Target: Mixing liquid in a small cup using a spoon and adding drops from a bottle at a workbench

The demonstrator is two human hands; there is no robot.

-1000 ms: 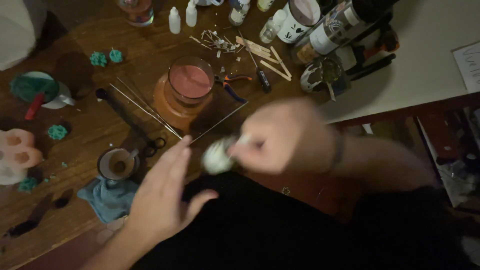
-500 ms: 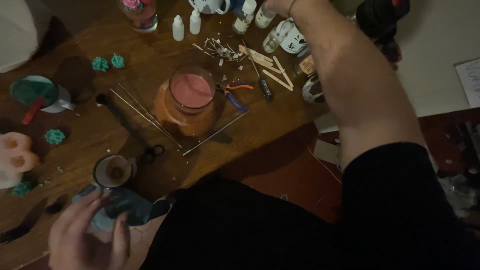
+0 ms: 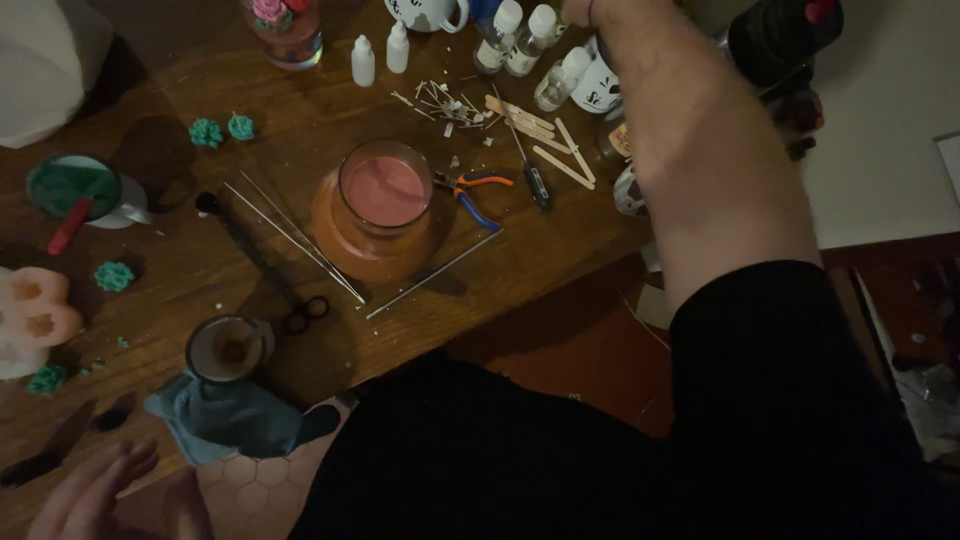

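Lower now, left hand [image 3: 110, 495] hangs open off the table's [image 3: 300, 90] near edge; right hand – cropped at the far edge – cannot be judged, beside four clear bottles [image 3: 498, 35].

Home craft bench, evidently set up for candle making on a worn wooden table [image 3: 300, 110]. Indicated by: glass jar of pink wax [image 3: 384, 195] standing in an orange dish, long metal rods [image 3: 295, 235] and wooden sticks [image 3: 545, 135] laid beside it, small clear bottles [image 3: 520, 35] and white dropper bottles [image 3: 380, 55] grouped at the far edge, pliers with orange and blue handles [image 3: 475, 190], teal flower-shaped castings [image 3: 222, 130], a peach silicone mould [image 3: 30, 315], a small wax-stained cup [image 3: 228, 348] on a blue cloth [image 3: 220, 420]. Domestic setting suggested by hexagonal floor tiles [image 3: 240, 495] under the table edge.
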